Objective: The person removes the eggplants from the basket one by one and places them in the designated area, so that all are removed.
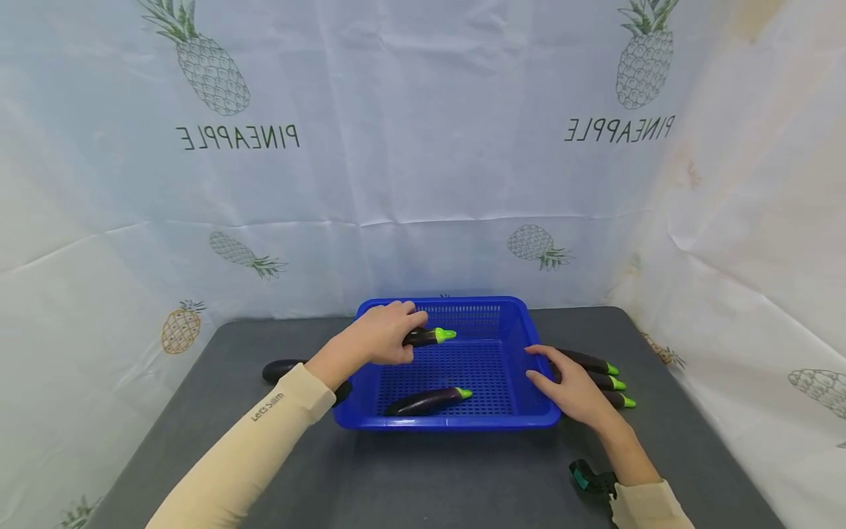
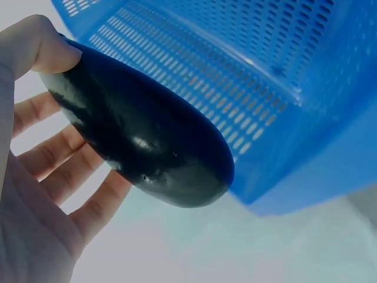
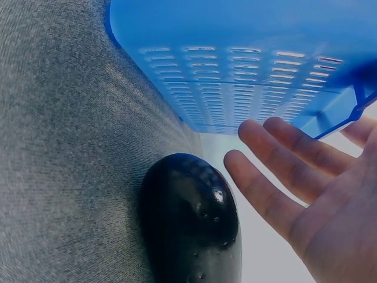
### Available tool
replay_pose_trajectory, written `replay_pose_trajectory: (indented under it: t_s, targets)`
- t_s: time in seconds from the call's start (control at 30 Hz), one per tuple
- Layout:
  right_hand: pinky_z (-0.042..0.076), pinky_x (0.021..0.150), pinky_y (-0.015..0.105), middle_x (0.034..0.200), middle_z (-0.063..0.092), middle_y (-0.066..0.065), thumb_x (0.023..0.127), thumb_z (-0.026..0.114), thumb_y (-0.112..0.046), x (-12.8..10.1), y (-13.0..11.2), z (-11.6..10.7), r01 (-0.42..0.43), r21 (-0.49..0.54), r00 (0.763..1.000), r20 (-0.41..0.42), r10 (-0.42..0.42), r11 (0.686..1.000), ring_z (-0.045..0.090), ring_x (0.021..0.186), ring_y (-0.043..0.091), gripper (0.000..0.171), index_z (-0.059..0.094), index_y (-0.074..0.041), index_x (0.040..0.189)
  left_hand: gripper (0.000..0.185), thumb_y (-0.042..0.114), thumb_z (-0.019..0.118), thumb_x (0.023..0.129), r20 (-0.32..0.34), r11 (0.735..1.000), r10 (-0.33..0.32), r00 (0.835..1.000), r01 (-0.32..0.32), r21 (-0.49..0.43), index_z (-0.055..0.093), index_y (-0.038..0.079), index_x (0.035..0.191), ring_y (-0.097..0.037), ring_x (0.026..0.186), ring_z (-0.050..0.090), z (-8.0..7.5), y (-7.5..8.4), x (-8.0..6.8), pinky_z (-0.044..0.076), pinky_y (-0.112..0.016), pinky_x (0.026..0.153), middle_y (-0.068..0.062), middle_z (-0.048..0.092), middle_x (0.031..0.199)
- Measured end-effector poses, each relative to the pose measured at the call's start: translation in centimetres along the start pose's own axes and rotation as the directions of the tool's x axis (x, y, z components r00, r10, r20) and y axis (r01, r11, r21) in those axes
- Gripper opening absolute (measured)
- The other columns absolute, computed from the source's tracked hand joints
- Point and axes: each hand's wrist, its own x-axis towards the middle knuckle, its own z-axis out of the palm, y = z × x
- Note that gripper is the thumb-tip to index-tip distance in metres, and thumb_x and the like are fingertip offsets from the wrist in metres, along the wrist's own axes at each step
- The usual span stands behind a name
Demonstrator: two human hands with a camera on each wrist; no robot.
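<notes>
My left hand [image 1: 390, 334] grips an eggplant [image 1: 421, 337] above the left part of a blue plastic basket [image 1: 449, 422]. In the left wrist view the thumb lies over one side of this dark, glossy eggplant [image 2: 141, 130], with the fingers along the other. Another eggplant [image 1: 426, 402] lies on the basket floor near the front. At the basket's right wall is my right hand [image 1: 571, 386], its thumb and index finger reaching over the rim. The right wrist view shows its other fingers [image 3: 265, 188] extended outside the wall, beside an eggplant [image 3: 191, 218], gripping nothing.
Several eggplants [image 1: 604, 382] with green stems lie right of the basket on the dark grey table [image 1: 423, 477]. To the left, dark eggplants [image 1: 280, 369] are partly hidden by my left sleeve. A pineapple-print cloth [image 1: 423, 147] hangs behind the table.
</notes>
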Motion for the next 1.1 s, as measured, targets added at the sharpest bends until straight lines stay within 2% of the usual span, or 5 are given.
replay_pose_trajectory:
  t_s: [0.17, 0.33, 0.63, 0.87, 1.1]
  targets:
    - [0.053, 0.092, 0.058, 0.146, 0.05, 0.026, 0.102, 0.064, -0.032, 0.0, -0.1, 0.0, 0.003, 0.003, 1.0, -0.004, -0.003, 1.0, 0.057, 0.124, 0.045, 0.05, 0.052, -0.007, 0.143, 0.028, 0.016, 0.066, 0.084, -0.056, 1.0, 0.017, 0.998, -0.017, -0.005, 0.057, 0.018, 0.111, -0.019, 0.076, 0.046, -0.9, -0.3, -1.3, 0.043, -0.035, 0.061, 0.0, 0.048, 0.091]
    - [0.054, 0.091, 0.057, 0.146, 0.05, 0.027, 0.102, 0.064, -0.032, 0.0, 0.0, 0.0, 0.0, 0.007, 1.0, 0.0, 0.0, 1.0, 0.058, 0.122, 0.044, 0.05, 0.052, -0.007, 0.143, 0.028, 0.015, 0.065, 0.084, -0.074, 1.0, 0.012, 0.997, -0.012, 0.001, 0.057, 0.015, 0.111, -0.018, 0.076, 0.044, -1.7, -0.8, -2.8, 0.04, -0.034, 0.061, 0.0, 0.048, 0.09]
    - [0.056, 0.087, 0.053, 0.146, 0.049, 0.028, 0.102, 0.063, -0.033, 0.0, 0.2, 0.1, -0.009, 0.014, 1.0, 0.003, 0.009, 1.0, 0.061, 0.115, 0.039, 0.05, 0.052, -0.009, 0.144, 0.03, 0.014, 0.066, 0.085, -0.084, 0.998, -0.058, 0.995, 0.056, -0.027, 0.059, 0.013, 0.114, -0.019, 0.077, 0.044, -2.5, -2.9, -5.6, 0.037, -0.034, 0.06, -0.001, 0.05, 0.093]
    - [0.056, 0.087, 0.053, 0.147, 0.048, 0.028, 0.102, 0.063, -0.032, 0.0, 0.2, 0.0, -0.01, 0.014, 1.0, 0.002, 0.01, 1.0, 0.061, 0.116, 0.04, 0.049, 0.051, -0.009, 0.144, 0.03, 0.013, 0.068, 0.083, -0.125, 0.996, -0.088, 0.988, 0.086, -0.027, 0.06, 0.011, 0.112, -0.018, 0.074, 0.044, -2.3, -4.4, -7.7, 0.039, -0.033, 0.058, -0.001, 0.049, 0.091]
    - [0.058, 0.083, 0.051, 0.146, 0.048, 0.029, 0.102, 0.063, -0.031, 0.0, 0.0, 0.0, -0.014, 0.028, 1.0, 0.006, 0.014, 1.0, 0.063, 0.111, 0.039, 0.049, 0.051, -0.008, 0.144, 0.026, 0.011, 0.068, 0.083, -0.148, 0.989, -0.147, 0.978, 0.142, -0.045, 0.06, 0.012, 0.107, -0.018, 0.074, 0.045, -1.6, -6.0, -9.6, 0.042, -0.034, 0.059, -0.001, 0.05, 0.089]
